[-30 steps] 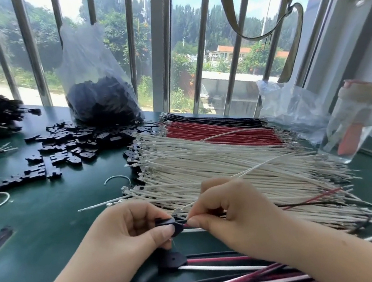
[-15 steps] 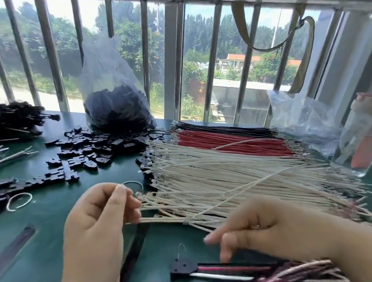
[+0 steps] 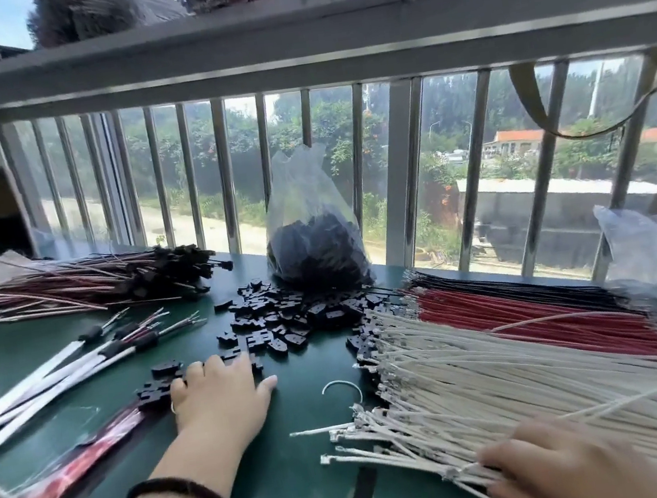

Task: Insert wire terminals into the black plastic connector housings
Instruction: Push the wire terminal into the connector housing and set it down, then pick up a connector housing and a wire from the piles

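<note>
The small flat black plastic connector housings (image 3: 286, 322) are scattered loose on the green table top (image 3: 265, 468), too many and too overlapped to be counted. Each is seen as a stubby matte piece, some with two pale holes on the face. Just behind that scatter a clear plastic bag (image 3: 313, 225) is stood upright, its lower half filled with more of the same black pieces.

To the right of the scatter, and touching its edge, a broad fan of white wires with metal terminals (image 3: 485, 387) is spread; beyond it a band of red wires (image 3: 517, 315) and then a thin band of black wires (image 3: 513, 282) are laid. Too many to count.

The left hand (image 3: 220, 390) is laid at the near-left fringe of the scatter, fingers bent down onto a few housings; whether one is actually pinched cannot be told. One dark band (image 3: 179, 491) is worn on that wrist.

The right hand (image 3: 560, 465), blurred, is rested on the near end of the white wires, fingertips curled against a strand; a firm grip cannot be made out.

Far left of the scatter, a heap of finished wire assemblies (image 3: 82, 279) is piled.
</note>
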`<state>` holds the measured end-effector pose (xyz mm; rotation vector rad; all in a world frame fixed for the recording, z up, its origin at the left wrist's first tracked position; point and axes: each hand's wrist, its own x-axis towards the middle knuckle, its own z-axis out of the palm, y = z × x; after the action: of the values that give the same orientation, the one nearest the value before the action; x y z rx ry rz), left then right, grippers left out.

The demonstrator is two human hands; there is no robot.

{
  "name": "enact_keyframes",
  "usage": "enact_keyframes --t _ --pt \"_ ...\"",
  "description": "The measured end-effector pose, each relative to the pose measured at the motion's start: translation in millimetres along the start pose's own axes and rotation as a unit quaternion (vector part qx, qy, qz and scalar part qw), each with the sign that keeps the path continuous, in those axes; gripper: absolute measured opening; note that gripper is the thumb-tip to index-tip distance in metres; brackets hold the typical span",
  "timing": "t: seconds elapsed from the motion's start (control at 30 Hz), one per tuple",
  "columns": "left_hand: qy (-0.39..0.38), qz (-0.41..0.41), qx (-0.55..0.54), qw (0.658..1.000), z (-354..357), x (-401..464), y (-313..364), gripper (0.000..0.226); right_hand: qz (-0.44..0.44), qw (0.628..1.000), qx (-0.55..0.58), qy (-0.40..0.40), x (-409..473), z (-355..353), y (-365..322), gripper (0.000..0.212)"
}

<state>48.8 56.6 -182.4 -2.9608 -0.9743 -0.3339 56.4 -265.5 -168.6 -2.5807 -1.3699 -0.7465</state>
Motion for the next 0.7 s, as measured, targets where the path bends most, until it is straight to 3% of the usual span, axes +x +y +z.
enact_keyframes --t 0.23,0.33,0.4,0.47,0.6,0.7 --pt "0.112 0.116 -0.023 0.987 4 -3 2 0.025 -0.017 0.999 -0.032 0.008 -3 4 1 0.029" --pt "0.083 0.175 -0.115 0.974 6 -6 7 0.031 -0.011 1.0 -0.021 -0.002 -4 5 -1 0.026" --pt "0.05 0.177 -0.175 0.967 8 -9 7 0.04 -0.007 1.0 -0.014 -0.005 -4 2 -3 0.026" --pt "0.064 0.18 -0.22 0.957 7 -15 6 0.037 -0.005 1.0 -0.008 -0.005 -4 0 -5 0.025" --pt "0.124 0.155 -0.357 0.913 -13 -43 2 0.025 0.001 1.0 0.025 0.01 -6 -2 -8 0.04" --pt "0.061 0.125 -0.515 0.846 -21 -70 -5 0.028 0.03 0.994 0.101 0.019 -6 -3 -8 0.046"
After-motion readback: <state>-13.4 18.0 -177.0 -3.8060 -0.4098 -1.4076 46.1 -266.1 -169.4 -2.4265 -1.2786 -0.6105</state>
